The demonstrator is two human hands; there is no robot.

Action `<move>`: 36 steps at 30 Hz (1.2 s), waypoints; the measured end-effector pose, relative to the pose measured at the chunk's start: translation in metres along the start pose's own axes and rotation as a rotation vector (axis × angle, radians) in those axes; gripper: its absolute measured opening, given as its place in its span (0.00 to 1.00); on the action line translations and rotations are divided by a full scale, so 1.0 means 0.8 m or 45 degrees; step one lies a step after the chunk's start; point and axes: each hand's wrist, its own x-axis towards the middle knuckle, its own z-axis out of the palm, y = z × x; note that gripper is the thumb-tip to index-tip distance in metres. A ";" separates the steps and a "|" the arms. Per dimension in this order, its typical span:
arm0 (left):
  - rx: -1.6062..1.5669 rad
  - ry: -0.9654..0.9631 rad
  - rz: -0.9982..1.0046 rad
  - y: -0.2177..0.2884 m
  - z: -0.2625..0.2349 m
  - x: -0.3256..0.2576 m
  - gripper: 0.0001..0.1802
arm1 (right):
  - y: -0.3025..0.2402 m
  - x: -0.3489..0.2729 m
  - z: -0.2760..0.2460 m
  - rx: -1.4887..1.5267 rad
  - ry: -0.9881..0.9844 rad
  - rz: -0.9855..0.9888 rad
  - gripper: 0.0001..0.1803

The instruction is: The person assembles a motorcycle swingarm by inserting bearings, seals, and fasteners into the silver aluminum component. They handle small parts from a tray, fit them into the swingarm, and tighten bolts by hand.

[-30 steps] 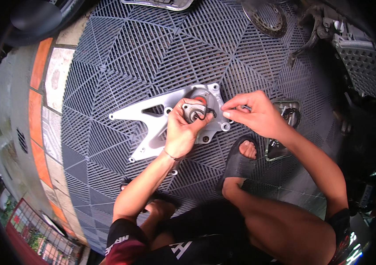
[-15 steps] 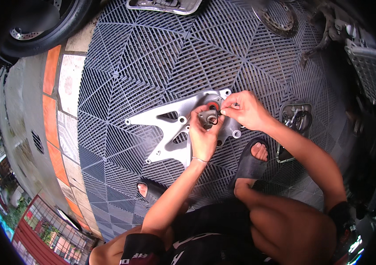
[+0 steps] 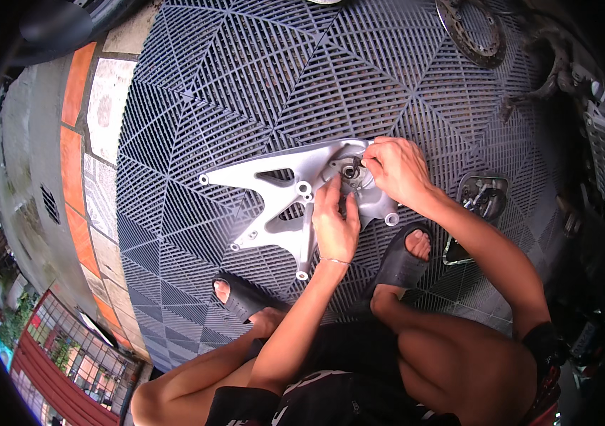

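Two hands meet in the head view: the left hand [image 3: 336, 226] and the right hand [image 3: 398, 169], both over the right part of a silver cast bracket [image 3: 309, 165] that lies on grey slatted floor matting [image 3: 260, 78], beyond the person's sandals [image 3: 393, 264]. A round metal fitting [image 3: 351, 172] with a dark central bore sits at the bracket's recess, between the fingertips of the two hands. The left hand's fingers and thumb stand apart at the fitting's near side; whether they bear on it cannot be told. The right hand comes in from the right, its fingertips drawn together at the far right of the fitting; what they pinch, if anything, is hidden. Farther right lies a metal tray [image 3: 485, 177] of parts, and a brake disc [image 3: 464, 44] is on the far right. The step in hand looks like setting the fitting in place on the bracket; the next move would call for the left hand to steady the fitting squarely while the right hand aligns it, taking care not to tilt it against the recess
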 end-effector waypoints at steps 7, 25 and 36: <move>-0.006 0.106 0.109 -0.003 0.006 -0.004 0.20 | -0.013 0.014 -0.008 -0.158 -0.122 0.004 0.07; -0.036 0.150 0.149 -0.014 0.009 -0.003 0.17 | -0.008 0.000 0.008 -0.359 -0.029 -0.246 0.04; -0.025 0.097 0.074 -0.009 0.007 -0.002 0.22 | -0.004 -0.011 -0.017 -0.179 -0.031 -0.300 0.07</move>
